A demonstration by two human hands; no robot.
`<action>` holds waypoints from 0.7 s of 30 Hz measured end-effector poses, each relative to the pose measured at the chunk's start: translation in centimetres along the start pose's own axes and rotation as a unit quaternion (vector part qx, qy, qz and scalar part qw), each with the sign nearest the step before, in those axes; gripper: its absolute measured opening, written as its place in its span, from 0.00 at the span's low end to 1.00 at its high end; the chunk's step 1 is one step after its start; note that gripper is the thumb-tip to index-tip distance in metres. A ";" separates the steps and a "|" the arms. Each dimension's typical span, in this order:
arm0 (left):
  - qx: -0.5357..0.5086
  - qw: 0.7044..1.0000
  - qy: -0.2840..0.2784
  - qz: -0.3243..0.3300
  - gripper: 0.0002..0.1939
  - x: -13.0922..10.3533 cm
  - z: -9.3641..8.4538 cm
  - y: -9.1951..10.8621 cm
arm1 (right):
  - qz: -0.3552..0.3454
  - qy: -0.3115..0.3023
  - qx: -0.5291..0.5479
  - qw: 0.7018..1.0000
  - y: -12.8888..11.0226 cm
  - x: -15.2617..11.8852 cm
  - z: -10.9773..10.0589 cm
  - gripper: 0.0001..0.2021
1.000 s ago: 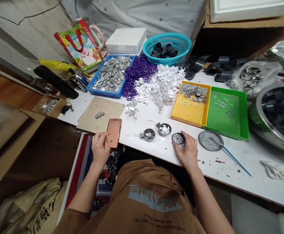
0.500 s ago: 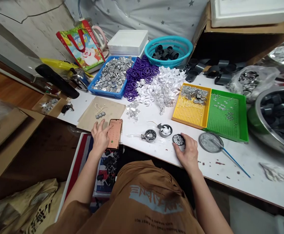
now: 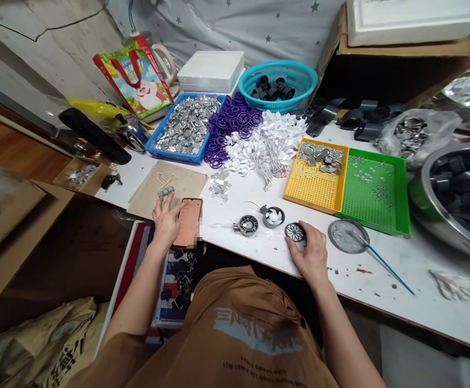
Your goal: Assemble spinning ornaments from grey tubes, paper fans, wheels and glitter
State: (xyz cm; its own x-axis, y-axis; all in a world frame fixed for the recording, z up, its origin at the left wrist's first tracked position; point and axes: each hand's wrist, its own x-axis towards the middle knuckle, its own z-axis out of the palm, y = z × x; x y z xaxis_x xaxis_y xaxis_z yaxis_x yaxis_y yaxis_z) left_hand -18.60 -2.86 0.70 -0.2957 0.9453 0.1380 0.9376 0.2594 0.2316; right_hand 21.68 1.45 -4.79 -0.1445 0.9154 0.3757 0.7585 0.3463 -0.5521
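My left hand rests at the left edge of a phone, fingers apart, one fingertip at the screen. The phone lies on the table's front edge beside a brown sheet. My right hand has its thumb and fingers round the side of a dark round grille, which lies flat on the table. Left of the grille are a grey ring with a white fan inside and a round grey housing with a thin stem pointing left.
Behind lie a blue tray of metal pieces, purple rings, white fans and a turquoise basket. Rightward are yellow and green trays, a round dish with a blue stick and a steel bowl.
The phone screen's earlier keypad and green button no longer show. My left hand has shifted very slightly; my right hand stays at the grille.
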 end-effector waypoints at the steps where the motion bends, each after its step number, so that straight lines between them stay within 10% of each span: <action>1: -0.002 1.000 0.008 0.003 0.29 -0.2 -0.1 -0.1 | 0.000 0.000 0.000 1.000 0.0 0.0 0.0 0.24; 21: -0.014 0.999 0.048 -0.003 0.26 -3.8 -1.2 0.5 | -0.003 -0.001 -0.003 1.000 -0.1 0.0 -0.1 0.25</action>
State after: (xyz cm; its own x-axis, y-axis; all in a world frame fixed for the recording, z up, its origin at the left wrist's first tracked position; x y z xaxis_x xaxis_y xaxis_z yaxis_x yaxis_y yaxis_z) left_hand -17.21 -6.59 1.40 -0.3189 0.9202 0.2270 0.9304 0.2583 0.2600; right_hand 21.64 1.44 -4.69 -0.1511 0.9137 0.3773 0.7615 0.3510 -0.5450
